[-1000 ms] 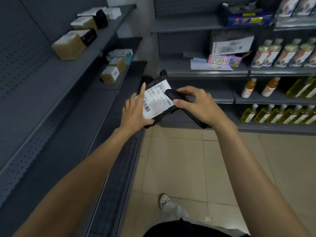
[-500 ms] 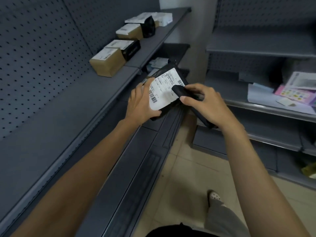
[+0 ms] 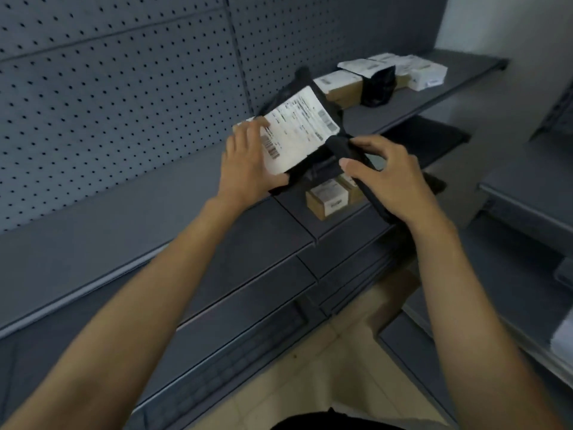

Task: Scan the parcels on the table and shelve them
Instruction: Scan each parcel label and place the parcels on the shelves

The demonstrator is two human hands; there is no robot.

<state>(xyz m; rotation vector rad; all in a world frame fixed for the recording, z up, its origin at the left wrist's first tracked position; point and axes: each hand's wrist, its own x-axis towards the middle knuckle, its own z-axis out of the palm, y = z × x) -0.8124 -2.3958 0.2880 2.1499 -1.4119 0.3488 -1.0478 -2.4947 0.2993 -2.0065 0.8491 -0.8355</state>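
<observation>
Left hand point(image 3: 251, 164): grips the lower left corner of the black parcel point(image 3: 313, 164), thumb across the front, fingertips on the left edge of the label.
Right hand point(image 3: 386, 178): fingers and thumb curl round a black scanner point(image 3: 341, 147); its head meets the parcel's right edge.
Parcel: held in the air between both hands, tilted, label facing up, above the shelf edge.
Edges and room: the grey shelf point(image 3: 124, 231) stretches flat to the left of and below the left hand; its front lip passes under both forearms. A pegboard wall point(image 3: 124, 88) closes it off behind.
Writing: the white label point(image 3: 297, 131) carries barcodes and lines of print, too blurred to read.
Beyond the hands: brown boxes, a black bag point(image 3: 379, 86) and white packets point(image 3: 428, 74) stand on the far shelf.
Under the right hand: labelled brown boxes point(image 3: 328, 203) on the lower shelf.
Right of the right hand: another grey shelf unit point(image 3: 527, 187).
</observation>
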